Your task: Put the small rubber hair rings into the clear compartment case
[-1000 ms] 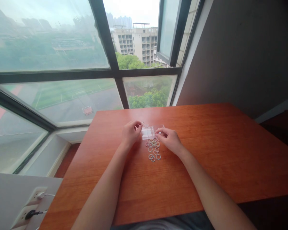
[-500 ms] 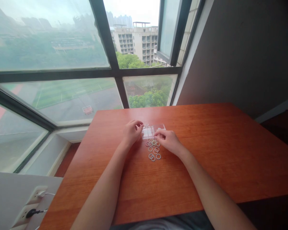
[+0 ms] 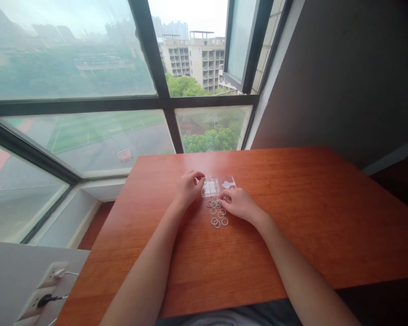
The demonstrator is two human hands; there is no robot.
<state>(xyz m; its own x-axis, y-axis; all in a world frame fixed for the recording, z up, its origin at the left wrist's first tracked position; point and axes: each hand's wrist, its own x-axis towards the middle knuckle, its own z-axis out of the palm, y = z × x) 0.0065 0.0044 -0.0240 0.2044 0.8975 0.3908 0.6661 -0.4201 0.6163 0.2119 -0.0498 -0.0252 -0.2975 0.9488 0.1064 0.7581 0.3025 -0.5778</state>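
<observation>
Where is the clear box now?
Head view: the clear box sits centre-frame on the table, between left hand and right hand, beyond the loose rings.

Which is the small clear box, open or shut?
Open. The clear box has its lid lying flat beside it on the table.

Pale rings (image 3: pixel 218 213) (clear box (image 3: pixel 211 186)), red-brown table (image 3: pixel 309 217)

Reddish wooden table (image 3: pixel 292 217); clear plastic box (image 3: pixel 215 185), loose metal rings (image 3: pixel 218 213)
</observation>
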